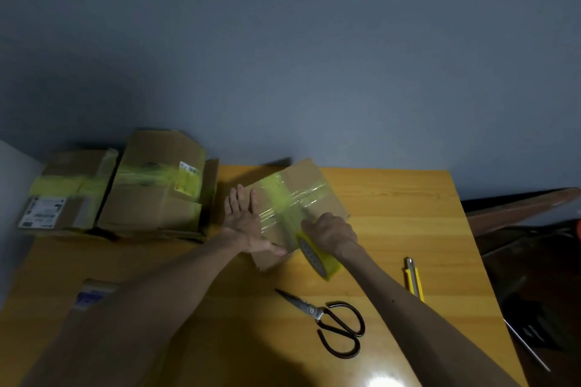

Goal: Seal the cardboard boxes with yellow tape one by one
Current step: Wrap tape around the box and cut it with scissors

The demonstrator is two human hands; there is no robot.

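Firmly, my right hand (330,231) was curled round the roll (318,258) of yellow tape, fingers wrapped over its rim. The roll stood on edge at the near edge of the box (306,174). My left hand (245,223) lay flat on the box top, fingers spread and straight, thumb reaching toward the near edge just beside the roll.

Box position: mid-table, turned at an angle, lid closed. A yellow strip (279,195) ran from the far side of the lid toward the roll, crossing a band of clear tape. I could not tell whether the strip was stuck down along its full length.

Step in hand, as I judged it: laying the strip over the lid, with the left hand bracing the box.

Next move would call for carrying the tape over the near edge and down the side, then cutting it. Scissors (333,320) lay on the table (408,198) near my right forearm, a yellow knife (415,281) further right. Either would need one hand freed.

Two boxes (151,195) already bearing yellow tape sat at the far left, side by side. A parcel (91,292) with blue print showed partly from under my left arm. Its state could not be read.
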